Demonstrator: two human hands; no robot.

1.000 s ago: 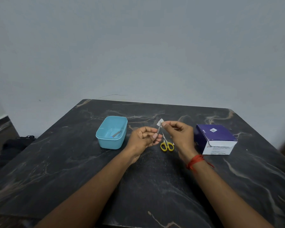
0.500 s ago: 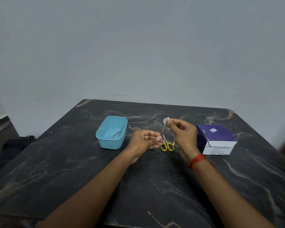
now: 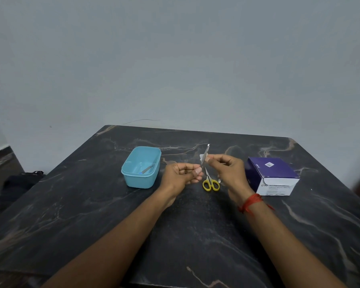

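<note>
My left hand [image 3: 183, 175] grips the lower end of a thin metal tool [image 3: 206, 151], which points up and slightly right above the dark marble table [image 3: 195, 235]. My right hand [image 3: 229, 171] pinches a small white pad [image 3: 202, 157] against the tool's middle, and the tool's tip shows above the pad. Both hands hover over the table's centre, just above a pair of yellow-handled scissors [image 3: 211, 183] that lies flat between them.
A light blue plastic tub [image 3: 141, 180] stands left of my hands, with another thin metal tool [image 3: 147, 169] inside. A purple and white box [image 3: 272, 175] sits to the right. The table's back edge meets a grey wall. A black bag [image 3: 21, 181] lies on the floor at left.
My right hand has slid the white pad down from the tool's tip toward its middle, so the tip is now bare. My left hand has stayed in about the same place.
</note>
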